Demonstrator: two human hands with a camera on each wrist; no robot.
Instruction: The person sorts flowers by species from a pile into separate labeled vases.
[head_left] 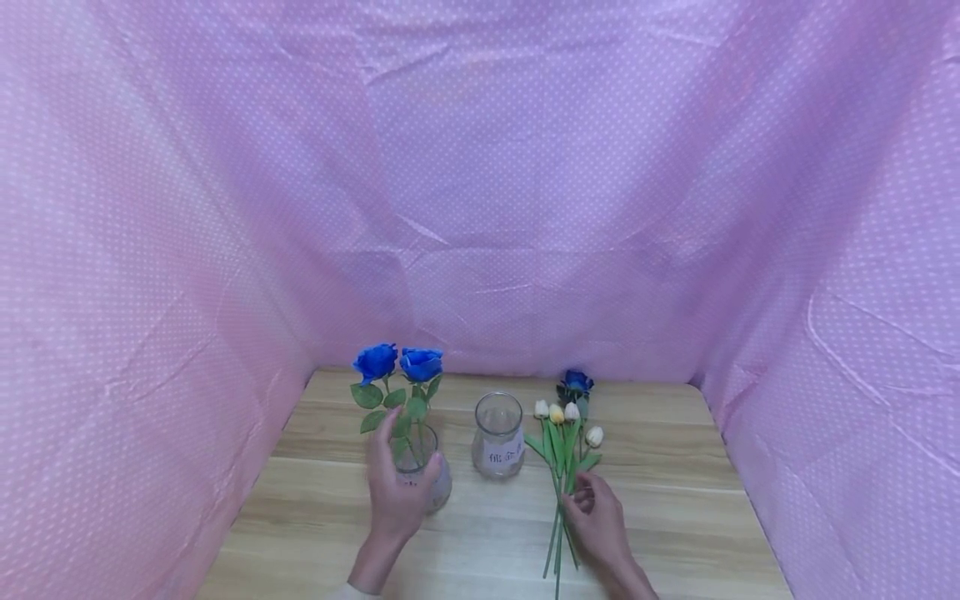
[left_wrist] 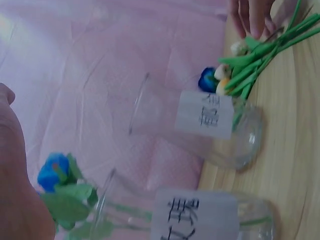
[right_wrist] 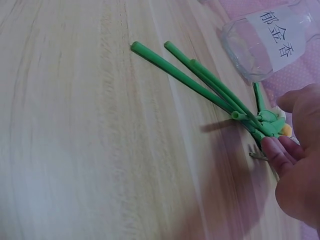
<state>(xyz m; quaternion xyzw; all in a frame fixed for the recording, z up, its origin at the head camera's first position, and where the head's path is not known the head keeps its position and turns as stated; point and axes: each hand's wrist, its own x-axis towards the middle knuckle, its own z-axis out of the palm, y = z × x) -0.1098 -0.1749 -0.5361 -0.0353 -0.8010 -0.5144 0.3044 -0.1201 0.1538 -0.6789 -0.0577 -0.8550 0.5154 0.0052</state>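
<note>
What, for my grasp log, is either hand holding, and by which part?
The left hand holds nothing; whether the right hand grips tulip stems is unclear.

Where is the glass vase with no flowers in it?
In the head view, the empty vase stands on the table, between the vase of blue roses at left and the tulips lying at right.
</note>
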